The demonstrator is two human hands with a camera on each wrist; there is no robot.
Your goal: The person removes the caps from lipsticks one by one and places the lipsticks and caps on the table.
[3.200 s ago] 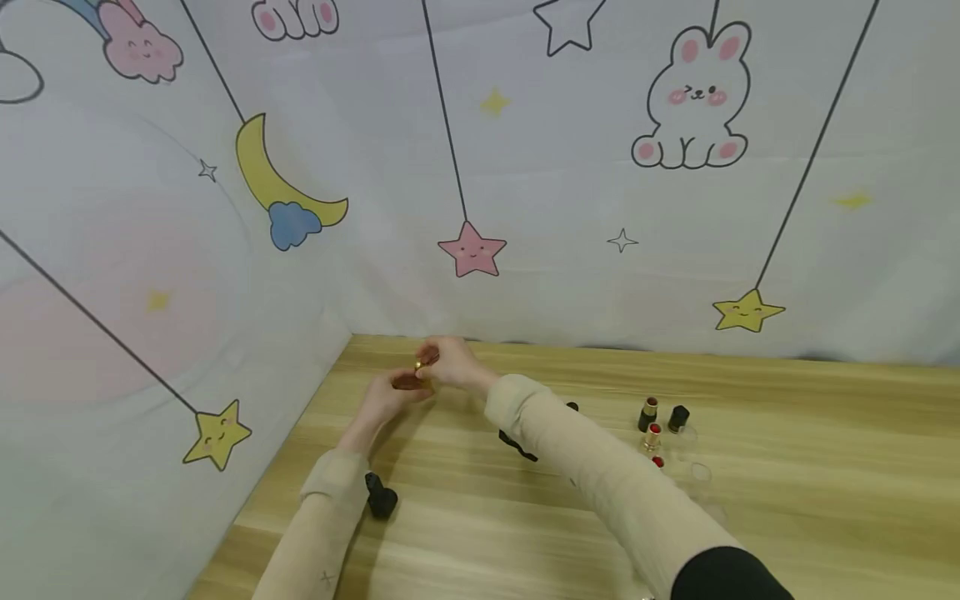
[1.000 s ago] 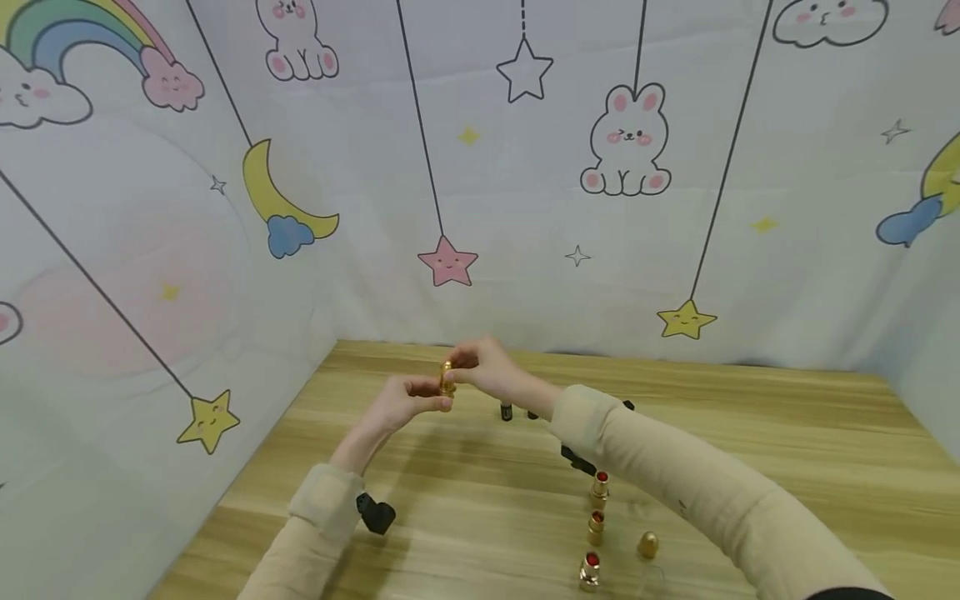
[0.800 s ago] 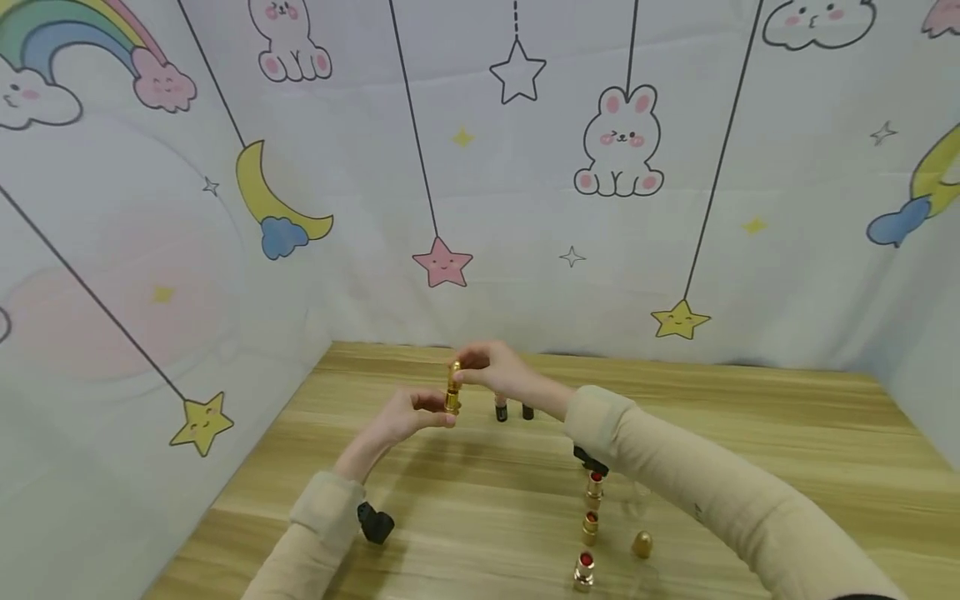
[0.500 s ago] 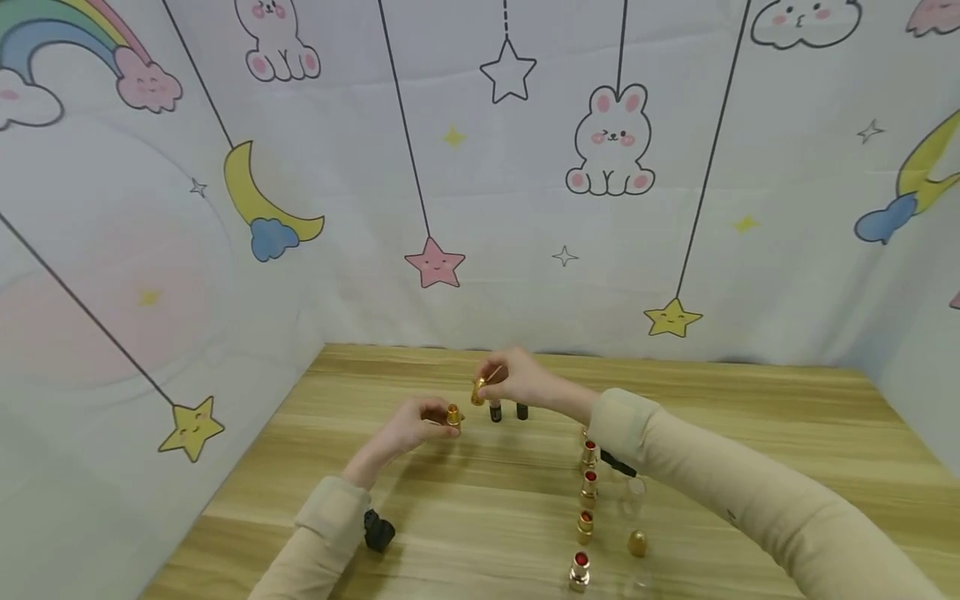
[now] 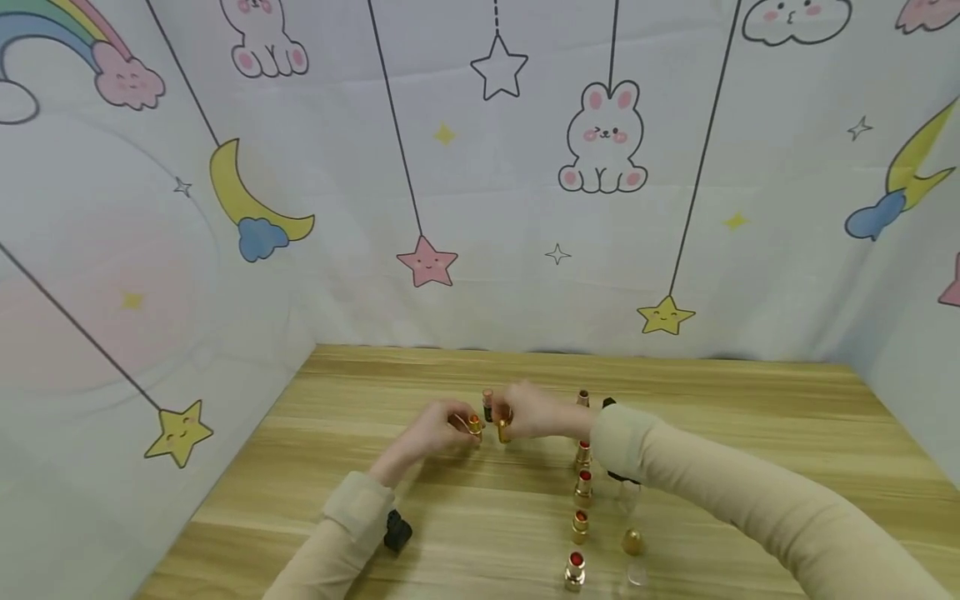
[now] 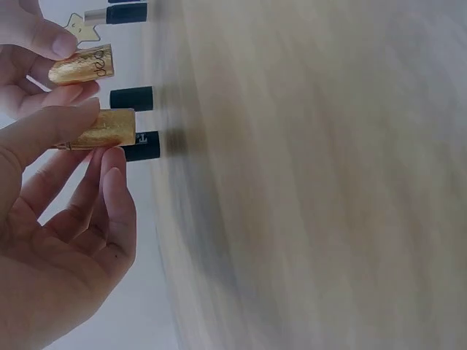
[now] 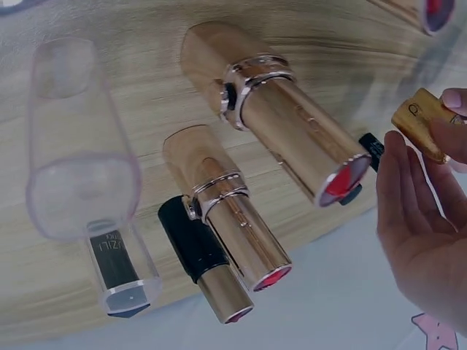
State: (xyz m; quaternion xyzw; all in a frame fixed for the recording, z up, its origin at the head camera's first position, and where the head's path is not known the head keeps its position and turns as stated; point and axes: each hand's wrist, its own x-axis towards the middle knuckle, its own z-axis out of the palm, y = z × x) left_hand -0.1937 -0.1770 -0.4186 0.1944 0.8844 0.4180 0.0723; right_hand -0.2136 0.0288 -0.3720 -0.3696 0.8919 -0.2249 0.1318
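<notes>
My left hand (image 5: 441,429) pinches a gold lipstick tube (image 5: 476,429) upright just above the table, its orange tip uncovered in the head view. Thumb and fingers hold that tube (image 6: 109,128) in the left wrist view. Close to its right, my right hand (image 5: 527,410) pinches a gold cap (image 5: 504,431), apart from the tube. Dark lettering shows on the cap (image 6: 86,65) in the left wrist view. Just behind the hands stands a black-based lipstick (image 5: 488,405) with a pinkish top. In the right wrist view the fingers partly hide the gold cap (image 7: 419,124).
A row of uncapped lipsticks (image 5: 584,487) stands right of centre, running toward the front. Beside it are a gold domed cap (image 5: 633,542) and clear caps (image 5: 636,575). The right sleeve (image 5: 720,475) passes over this side. Patterned cloth walls (image 5: 480,317) border the wooden table (image 5: 480,533).
The right hand has pulled the gold cap up off the lipstick tube. Both hands have since moved right and down toward the table, each with its part. The head view has turned right.
</notes>
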